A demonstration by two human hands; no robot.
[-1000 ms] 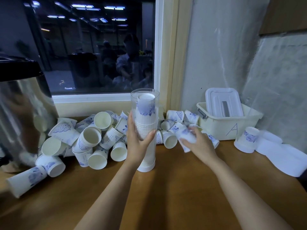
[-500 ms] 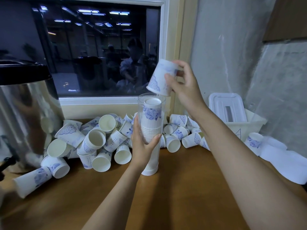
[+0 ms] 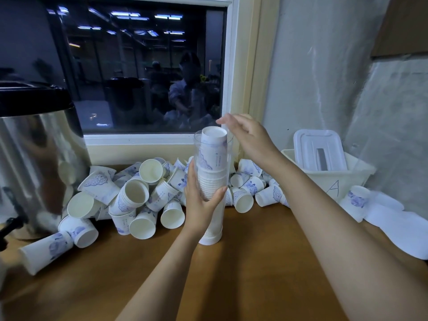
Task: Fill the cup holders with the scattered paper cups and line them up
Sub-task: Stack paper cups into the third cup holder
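Observation:
A clear tubular cup holder (image 3: 212, 218) stands upright on the wooden counter (image 3: 243, 274), packed with upside-down white paper cups with blue print. The topmost cup (image 3: 214, 144) sticks up at the tube's mouth. My left hand (image 3: 201, 195) grips the tube around its middle. My right hand (image 3: 247, 135) hovers just right of the tube's top, fingers relaxed and holding nothing. A heap of scattered paper cups (image 3: 139, 195) lies along the window wall behind and to the left, and more loose cups (image 3: 250, 191) lie to the right of the tube.
A steel urn (image 3: 34, 163) with a black lid stands at far left. A white bin marked A (image 3: 328, 179) with a lid sits at right by the wall. A single cup (image 3: 356, 200) and white paper (image 3: 398, 230) lie beside it.
My right hand picked a cup from the right pile, lifted it over the tube and dropped it in; it now hovers beside the tube's mouth, holding nothing. My left hand kept its grip.

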